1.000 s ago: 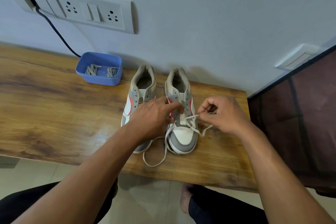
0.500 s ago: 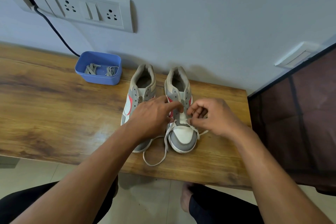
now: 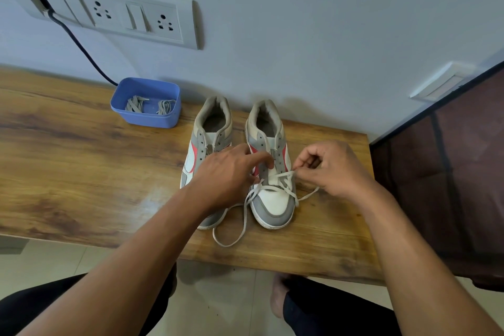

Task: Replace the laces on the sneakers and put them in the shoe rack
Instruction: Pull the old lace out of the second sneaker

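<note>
left hand (image 3: 226,172) index straight, pressing sneaker (image 3: 272,200) | right hand (image 3: 336,169) fingers (image 3: 301,163) pinching lace (image 3: 282,174)

Wooden table (image 3: 81,172) against a pale grey wall (image 3: 327,22) with a socket panel (image 3: 131,16); light tiled floor (image 3: 223,294) below

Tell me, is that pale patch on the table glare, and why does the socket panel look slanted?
Head view: yes, soft glare on the table by the left hand; the wide lens tilts the socket panel; shoes throw faint wall shadows; nothing looks blurred.
</note>
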Motion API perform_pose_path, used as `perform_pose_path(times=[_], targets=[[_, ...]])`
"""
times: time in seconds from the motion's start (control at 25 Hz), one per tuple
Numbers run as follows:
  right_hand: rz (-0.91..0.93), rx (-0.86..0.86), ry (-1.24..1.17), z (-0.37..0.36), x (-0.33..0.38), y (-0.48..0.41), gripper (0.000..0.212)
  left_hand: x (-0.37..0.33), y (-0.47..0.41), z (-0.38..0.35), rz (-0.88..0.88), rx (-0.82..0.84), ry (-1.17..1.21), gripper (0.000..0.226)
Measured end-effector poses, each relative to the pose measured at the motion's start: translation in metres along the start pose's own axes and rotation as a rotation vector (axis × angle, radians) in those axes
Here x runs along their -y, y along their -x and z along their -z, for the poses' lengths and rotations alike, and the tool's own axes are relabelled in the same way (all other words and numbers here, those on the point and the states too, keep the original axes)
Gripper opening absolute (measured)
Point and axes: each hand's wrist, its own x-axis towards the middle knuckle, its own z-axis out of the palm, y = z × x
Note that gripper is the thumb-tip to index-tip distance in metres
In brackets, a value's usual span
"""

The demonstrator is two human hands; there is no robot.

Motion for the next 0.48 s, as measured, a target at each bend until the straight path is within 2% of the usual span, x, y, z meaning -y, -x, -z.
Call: perform_pose_path(times=[0.08, 0.2, 0.36, 0.48], targets=[[-0.009, -0.011, 0.000, 0.002, 0.000, 0.002, 0.020, 0.000, -0.001, 0.000, -0.001, -0.002, -0.003, 0.043], [0.006, 0.122, 0.018, -0.013, 0.008, 0.004, 0.017, -0.001, 0.000, 0.000, -0.002, -0.015, -0.004, 0.041], [-0.020, -0.027, 0.016, 0.002, 0.000, 0.001, 0.017, 0.001, 0.001, 0.001, -0.002, -0.018, 0.000, 0.040], [-0.020, 0.039, 0.017, -0.002, 0.002, 0.004, 0.016, 0.001, 0.001, 0.000, -0.011, -0.016, -0.003, 0.041]])
